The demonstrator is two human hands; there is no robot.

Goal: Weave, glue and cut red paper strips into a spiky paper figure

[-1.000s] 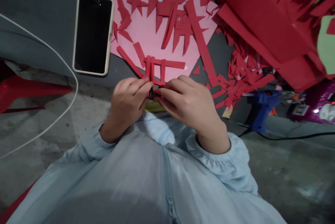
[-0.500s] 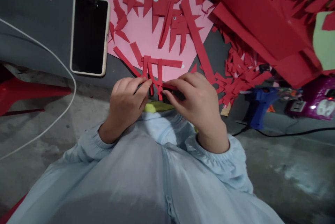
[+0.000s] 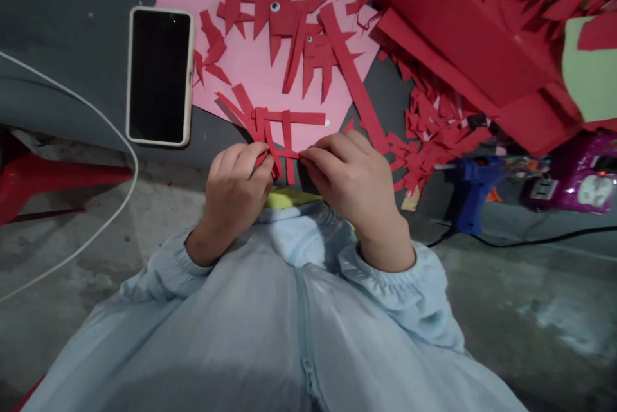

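My left hand (image 3: 238,190) pinches a red paper strip at the table's near edge. My right hand (image 3: 354,184) has thumb and fingers closed on the right end of a thin red strip (image 3: 289,154), which spans the gap between both hands. This strip crosses an upright red strip (image 3: 288,132) hanging from a longer level strip (image 3: 303,117). Those lie partly on a pink sheet (image 3: 231,71). Farther up the sheet are red paper shapes with googly eyes (image 3: 284,17) and a long slanted red strip (image 3: 354,81).
A phone (image 3: 160,76) lies at the left beside a white cable (image 3: 96,108). Red paper scraps (image 3: 429,126) and a large folded red sheet (image 3: 472,45) cover the right side. Nearer are a blue glue gun (image 3: 475,197) and a purple object (image 3: 578,174). A red stool (image 3: 62,171) stands at the left.
The table things appear shifted slightly down and left. My right hand has drawn its fingertips closer together, and more of the thin strip shows between my hands.
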